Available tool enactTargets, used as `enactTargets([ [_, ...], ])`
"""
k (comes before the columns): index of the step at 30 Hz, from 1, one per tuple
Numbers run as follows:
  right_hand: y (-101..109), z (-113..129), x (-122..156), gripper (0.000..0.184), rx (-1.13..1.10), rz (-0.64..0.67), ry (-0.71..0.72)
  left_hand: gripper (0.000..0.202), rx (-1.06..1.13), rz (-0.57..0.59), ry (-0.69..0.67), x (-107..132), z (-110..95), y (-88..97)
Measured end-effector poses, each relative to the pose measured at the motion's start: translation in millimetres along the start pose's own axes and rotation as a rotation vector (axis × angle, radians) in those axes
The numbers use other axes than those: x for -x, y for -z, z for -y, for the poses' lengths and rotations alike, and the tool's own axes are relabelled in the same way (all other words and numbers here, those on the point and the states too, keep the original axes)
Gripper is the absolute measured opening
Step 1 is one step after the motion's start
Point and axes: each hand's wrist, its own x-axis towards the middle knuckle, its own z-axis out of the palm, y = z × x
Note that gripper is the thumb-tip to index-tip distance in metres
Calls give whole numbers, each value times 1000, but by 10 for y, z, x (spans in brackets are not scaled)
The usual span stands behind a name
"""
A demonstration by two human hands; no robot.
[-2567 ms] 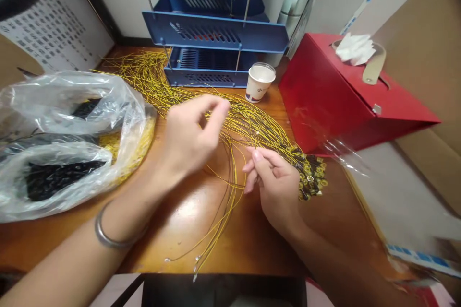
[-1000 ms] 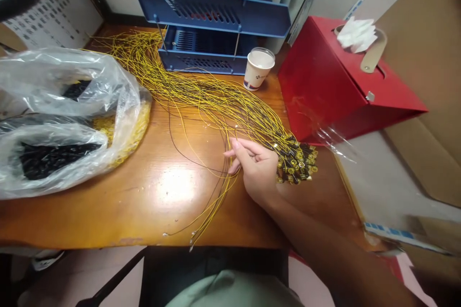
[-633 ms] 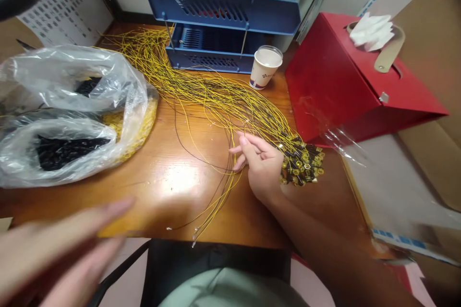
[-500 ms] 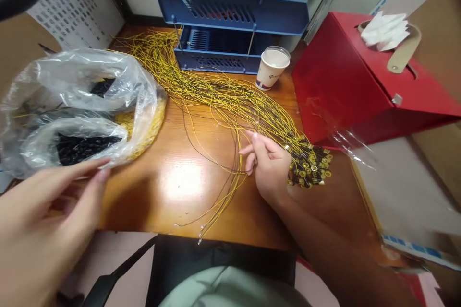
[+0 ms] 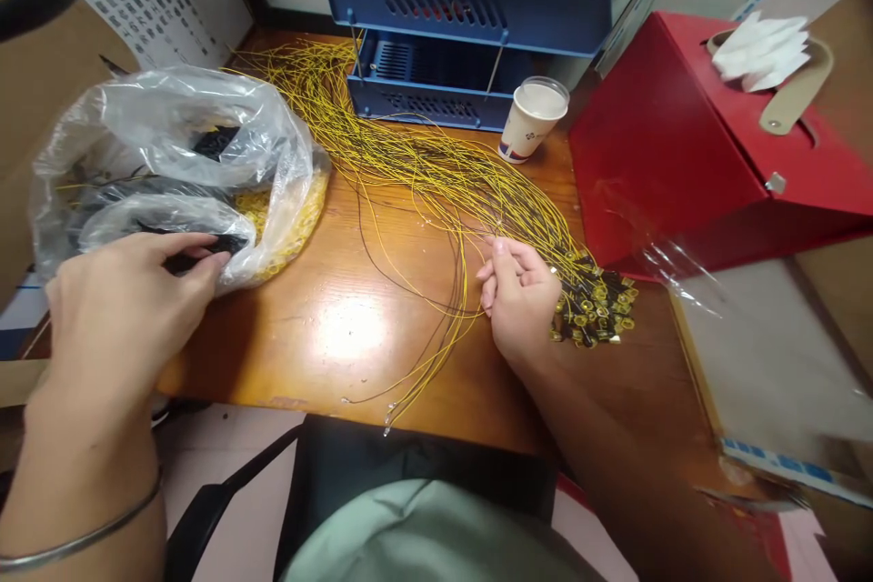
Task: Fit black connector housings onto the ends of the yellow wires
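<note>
My left hand (image 5: pixel 136 291) reaches into the near mouth of a clear plastic bag (image 5: pixel 184 123). Its thumb and fingers curl together at the small black parts (image 5: pixel 235 244); what lies between the tips is hard to make out. My right hand (image 5: pixel 522 296) is closed, thumb against forefinger, on thin yellow and black wires (image 5: pixel 464 264). Several of these wires bend down to the table's front edge, with stripped or metal tips. Behind the right hand stretches a long bundle of the same wires (image 5: pixel 436 164), ending at right in a cluster of metal ring-like fittings (image 5: pixel 597 305).
Beyond the bundle stand a blue letter rack (image 5: pixel 470 9) and a paper cup (image 5: pixel 533 120). A red tissue box (image 5: pixel 655 145) is at the right, beside a cardboard box (image 5: pixel 764 364). Yellow pieces (image 5: pixel 300 223) show in the bag. The wooden table (image 5: pixel 273 364) ends near my lap.
My left hand has moved forward from the bag's near edge into its opening at the black parts. My right hand keeps its hold on the wires. The view has shifted slightly.
</note>
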Motion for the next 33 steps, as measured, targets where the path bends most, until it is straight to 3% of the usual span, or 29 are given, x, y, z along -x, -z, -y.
enactTargets([
  [3,-8,1,5,25,2,-5,9,61,-175,82,127,-67,-119,76],
  [8,-25,-3,-9,26,-1,22,19,66,-175,140,129,-113,-184,79],
  [20,29,-37,-66,24,-46,147,-25,57,-172,66,42,-66,-99,39],
  [28,96,-61,-160,23,-111,268,-88,51,-202,103,0,-26,-143,114],
  [33,96,-70,-179,23,-147,264,-95,48,-243,-14,-28,18,-125,110],
])
